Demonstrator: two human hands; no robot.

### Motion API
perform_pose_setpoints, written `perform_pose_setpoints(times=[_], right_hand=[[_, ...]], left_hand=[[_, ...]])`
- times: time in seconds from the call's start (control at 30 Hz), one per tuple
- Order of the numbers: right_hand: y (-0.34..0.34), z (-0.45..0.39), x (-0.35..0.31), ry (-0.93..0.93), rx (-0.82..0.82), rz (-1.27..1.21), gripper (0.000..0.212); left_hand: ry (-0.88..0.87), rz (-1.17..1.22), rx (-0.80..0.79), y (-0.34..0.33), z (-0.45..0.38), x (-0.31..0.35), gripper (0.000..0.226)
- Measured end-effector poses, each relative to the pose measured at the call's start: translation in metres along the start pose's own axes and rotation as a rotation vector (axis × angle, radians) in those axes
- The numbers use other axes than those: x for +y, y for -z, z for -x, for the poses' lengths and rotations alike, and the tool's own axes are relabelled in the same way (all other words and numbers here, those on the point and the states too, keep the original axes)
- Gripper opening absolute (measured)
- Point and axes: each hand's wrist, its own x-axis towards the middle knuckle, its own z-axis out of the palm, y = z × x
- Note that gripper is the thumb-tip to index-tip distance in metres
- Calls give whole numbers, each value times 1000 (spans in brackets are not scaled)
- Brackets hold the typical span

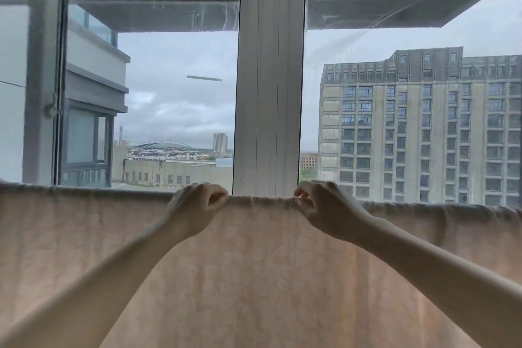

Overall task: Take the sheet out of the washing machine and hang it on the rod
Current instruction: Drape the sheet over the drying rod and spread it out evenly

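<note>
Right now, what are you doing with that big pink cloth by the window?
A person is hanging a pale pink sheet to dry in front of the window. It already drapes across the whole view, its top edge folded over what must be the rod, which is hidden under the fabric. The left hand and the right hand each pinch that top edge near the middle, close together, the fingers curled on the cloth between them.

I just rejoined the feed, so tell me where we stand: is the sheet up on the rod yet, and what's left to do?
Done: the pink sheet already hangs in front of the window, its top fold running across the whole view; the rod itself is hidden under it. In hand: the left hand and right hand each pinch the bunched top edge near the middle. Left: probably smoothing those gathers outward and letting go.
</note>
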Motion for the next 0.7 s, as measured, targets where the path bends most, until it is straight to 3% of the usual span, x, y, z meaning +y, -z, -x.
perform_pose_setpoints(times=[0.17,0.53,0.7], right_hand=[[-19,-16,-22,79,9,-44,18],[-58,-48,-85,141,23,-15,24],[-76,-61,-113,93,42,0,19]], left_hand=[[-49,-273,27,16,14,-29,29],[44,-232,16,52,21,-117,31],[-8,-121,-4,63,22,-158,29]])
